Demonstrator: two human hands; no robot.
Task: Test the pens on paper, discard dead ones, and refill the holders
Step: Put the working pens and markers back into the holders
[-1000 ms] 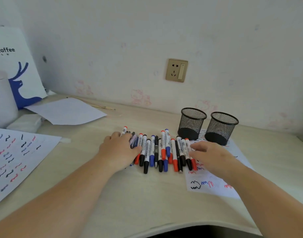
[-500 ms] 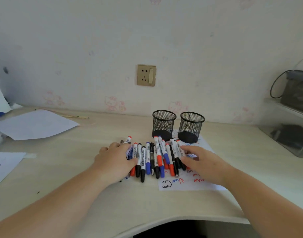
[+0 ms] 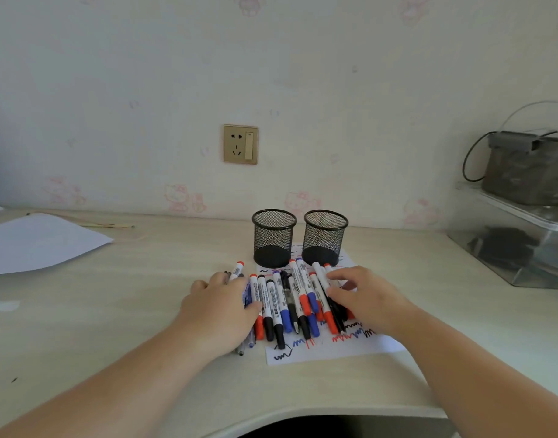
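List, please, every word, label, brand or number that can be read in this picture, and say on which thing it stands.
No text can be read with certainty.
Marker pens: printed labels along the white barrels, too small and blurred to read.
Test paper: only red, blue and black scribbles, no words.
Wall socket: holes and a switch, no writing visible.
Wallpaper: faint pink cartoon figures, no legible words.
Mesh pen holders: no label visible.

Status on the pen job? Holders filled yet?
Not yet. Done, it seems: testing, since the paper carries black, blue and red squiggles. In hand: the left hand and right hand bracket the row of markers lying on the desk, seemingly gathering them. Left: both mesh holders stand empty. No discard pile is visible.
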